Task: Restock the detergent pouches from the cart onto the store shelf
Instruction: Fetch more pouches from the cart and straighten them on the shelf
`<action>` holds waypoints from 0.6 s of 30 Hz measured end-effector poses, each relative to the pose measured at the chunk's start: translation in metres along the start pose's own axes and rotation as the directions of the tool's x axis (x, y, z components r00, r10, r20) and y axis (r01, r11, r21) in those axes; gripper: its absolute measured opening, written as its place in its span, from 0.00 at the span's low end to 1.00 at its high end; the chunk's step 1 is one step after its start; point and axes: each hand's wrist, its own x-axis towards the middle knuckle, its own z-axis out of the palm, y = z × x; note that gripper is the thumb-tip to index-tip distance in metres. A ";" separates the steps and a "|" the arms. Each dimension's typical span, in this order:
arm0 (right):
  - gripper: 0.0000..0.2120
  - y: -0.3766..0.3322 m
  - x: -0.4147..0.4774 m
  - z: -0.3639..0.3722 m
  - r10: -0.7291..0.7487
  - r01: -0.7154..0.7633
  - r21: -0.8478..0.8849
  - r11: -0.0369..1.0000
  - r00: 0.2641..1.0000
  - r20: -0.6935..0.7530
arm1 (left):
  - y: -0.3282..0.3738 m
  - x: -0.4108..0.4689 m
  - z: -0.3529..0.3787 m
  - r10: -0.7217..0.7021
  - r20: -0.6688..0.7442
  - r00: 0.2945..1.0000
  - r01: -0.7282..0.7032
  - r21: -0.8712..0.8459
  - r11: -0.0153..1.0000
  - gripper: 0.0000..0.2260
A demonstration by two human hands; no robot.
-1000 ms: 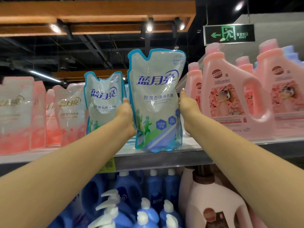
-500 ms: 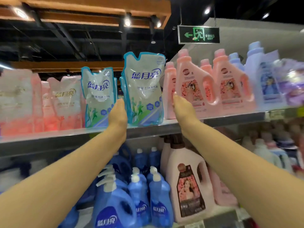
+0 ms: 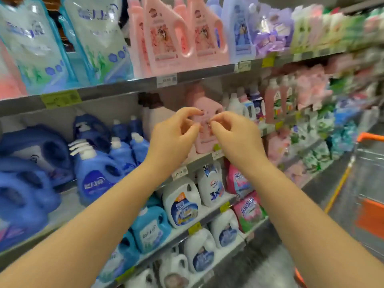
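Observation:
Two blue-edged white detergent pouches stand upright on the top shelf (image 3: 128,85) at the upper left: one pouch (image 3: 35,44) at the far left and a second pouch (image 3: 99,36) to its right. My left hand (image 3: 174,132) and my right hand (image 3: 232,134) hover side by side in front of the second shelf, well below the pouches. Both hold nothing; their fingers are curled loosely and the fingertips nearly meet. The orange cart (image 3: 365,179) is at the right edge, its contents not visible.
Pink jugs (image 3: 166,34) stand right of the pouches on the top shelf. Blue bottles (image 3: 97,173) fill the second shelf at left, white jugs (image 3: 182,202) the lower shelves. The grey aisle floor (image 3: 270,262) runs between shelf and cart.
Both hands have let go of the right pouch and dropped away from the top shelf. The view has swung down and to the right, bringing the lower shelves and the cart into sight.

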 end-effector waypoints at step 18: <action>0.09 0.340 -0.223 -0.234 0.778 -0.863 -0.026 0.505 0.468 -0.419 | 0.116 -0.162 0.469 0.053 0.731 0.680 0.151 -0.211 0.966 0.09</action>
